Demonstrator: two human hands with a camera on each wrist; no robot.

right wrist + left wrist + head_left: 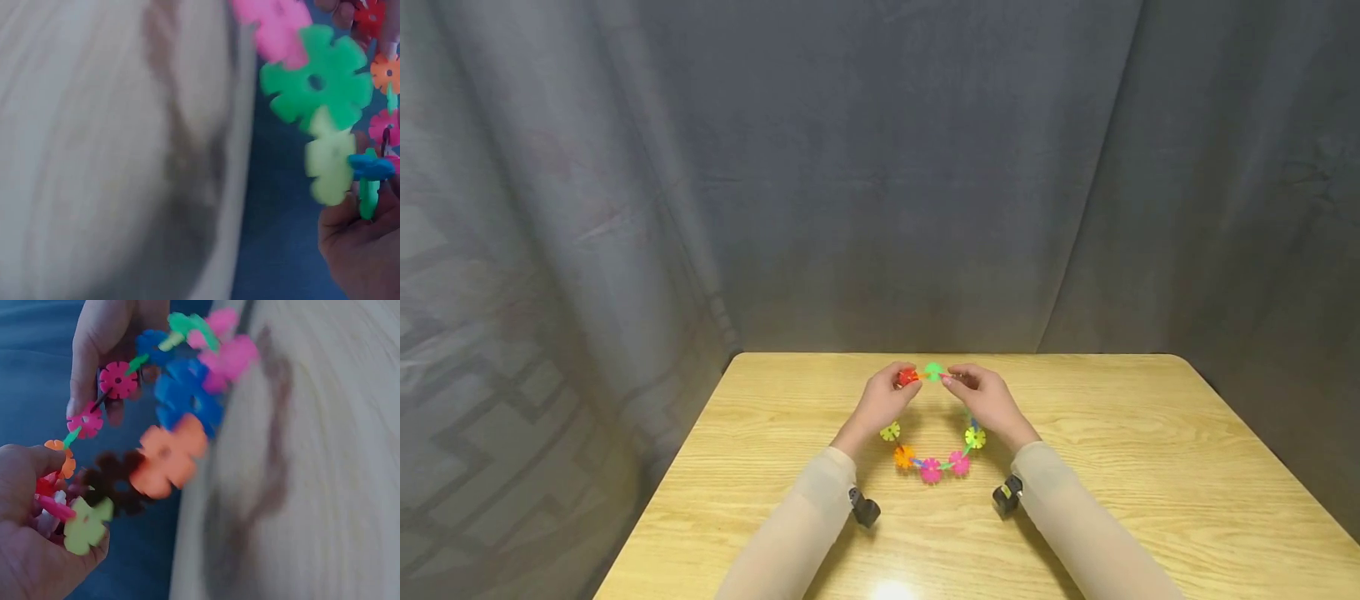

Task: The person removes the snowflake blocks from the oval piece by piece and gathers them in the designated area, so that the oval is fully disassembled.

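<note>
A ring of colourful flower-shaped discs (931, 433) is held up above the table (1150, 467), its top pinched between both hands while its lower part hangs toward the person. The left hand (883, 400) is closed on the red disc (907, 377) at the upper left, its fingers (37, 462) curled round the neighbouring pieces. The right hand (988, 398) is pinched on the ring just right of the green disc (933, 371), which lies between the two sets of fingertips.

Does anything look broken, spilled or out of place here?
Nothing stands out. The ring of snowflake pieces looks whole, held at its top between the left hand and the right hand above the table.
</note>
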